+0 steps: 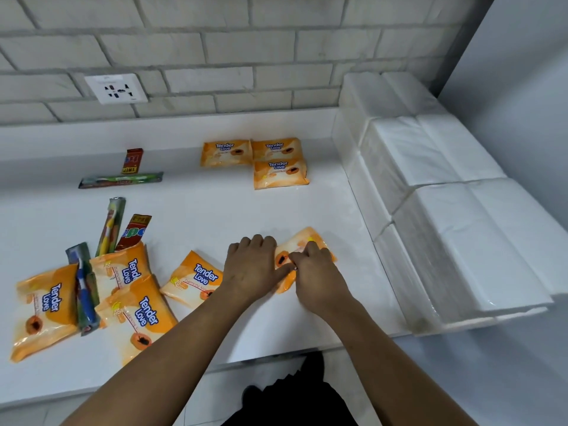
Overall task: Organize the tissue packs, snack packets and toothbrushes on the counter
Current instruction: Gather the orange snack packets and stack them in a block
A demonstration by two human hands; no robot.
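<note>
Gripping tissue pack [315,241], left hand [250,267] and right hand [318,273]; long axis slanting far-right.

"Tender Love" and "20" on orange packs [196,278]; print on red packets [132,161] unreadable.

The left hand [250,269] and right hand [316,272] cover most of one orange pack [307,236], hiding its label. The white tissue stack [491,241] runs off the right edge.

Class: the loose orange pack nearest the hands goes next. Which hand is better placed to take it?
Left. The left hand lies right beside that loose orange pack; the right hand, on the held pack, sits farther right and would probably have to cross.
</note>
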